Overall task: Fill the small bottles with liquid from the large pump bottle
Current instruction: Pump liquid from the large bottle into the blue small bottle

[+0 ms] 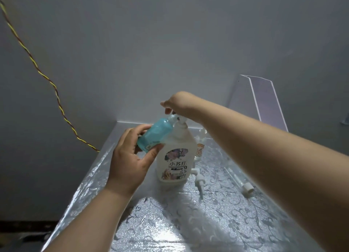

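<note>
- One big bottle point(175, 157) stands up straight on the table point(188, 223), near the back edge. It is white with a flower label.
- One pump point(178, 120) sits on top of the big bottle.
- One blue bottle point(156, 134) is up in the air, just left of the big bottle's neck. It is tipped over, and its open top is right at the pump's spout.
- One more small bottle, the clear bottle point(199, 151), stands just behind the big bottle on the right. It is partly hidden.
- Two loose pump tops lie flat on the table to the right of the big bottle. One point(199, 180) is close to it and the other point(247, 189) is well apart.
- One twisted wire point(47, 78) hangs down the wall on the left.
- One clear stand point(264, 100) leans by the wall on the right.
- The left hand point(128, 161) holds the blue bottle by its bottom end. The thumb and fingers are curled round it.
- The right hand point(175, 102) rests on top of the pump. Its fingers bend down over the front. The wrist hides most of them, so I cannot tell if they grip the pump or just press it.
- The two hands are near each other but do not touch.
</note>
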### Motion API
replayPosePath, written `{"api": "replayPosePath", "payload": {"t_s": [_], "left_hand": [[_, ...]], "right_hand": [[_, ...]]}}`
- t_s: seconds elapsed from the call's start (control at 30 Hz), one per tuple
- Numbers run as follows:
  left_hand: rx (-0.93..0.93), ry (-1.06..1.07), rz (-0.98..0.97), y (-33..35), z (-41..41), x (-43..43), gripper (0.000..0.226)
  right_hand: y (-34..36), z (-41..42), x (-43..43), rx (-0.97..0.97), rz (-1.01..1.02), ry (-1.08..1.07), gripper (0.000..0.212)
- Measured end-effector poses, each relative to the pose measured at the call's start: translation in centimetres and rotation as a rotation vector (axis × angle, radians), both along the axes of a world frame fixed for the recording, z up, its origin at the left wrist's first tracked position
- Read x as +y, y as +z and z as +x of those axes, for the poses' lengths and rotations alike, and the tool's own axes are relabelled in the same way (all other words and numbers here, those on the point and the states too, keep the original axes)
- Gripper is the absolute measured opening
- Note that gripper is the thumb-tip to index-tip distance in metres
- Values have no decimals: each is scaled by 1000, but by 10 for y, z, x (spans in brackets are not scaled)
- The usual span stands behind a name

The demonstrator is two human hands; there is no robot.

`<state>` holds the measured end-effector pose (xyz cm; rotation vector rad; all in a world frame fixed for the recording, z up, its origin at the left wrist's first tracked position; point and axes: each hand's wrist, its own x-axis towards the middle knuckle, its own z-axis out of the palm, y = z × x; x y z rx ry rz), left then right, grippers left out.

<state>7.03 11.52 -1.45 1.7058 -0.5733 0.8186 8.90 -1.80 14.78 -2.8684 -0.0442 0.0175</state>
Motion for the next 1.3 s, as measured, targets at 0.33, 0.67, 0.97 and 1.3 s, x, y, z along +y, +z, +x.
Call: {"api": "replayPosePath", "payload": {"t_s": [0.33,0.67,0.97,1.3], "left_hand": [[2,-2,4,0,-1,-2,43],[27,-51,-42,3,-5,-3,43],[10,-11,2,2,-3,-1,42],[42,-38,-60,5,-9,-2,42]], "right_hand": [[-9,8,6,-3,13,11,44],[2,5,1,-71,-34,72,46],[-9,12,6,-23,-55,22,47],[-1,9,2,-84,21,70,51]]}}
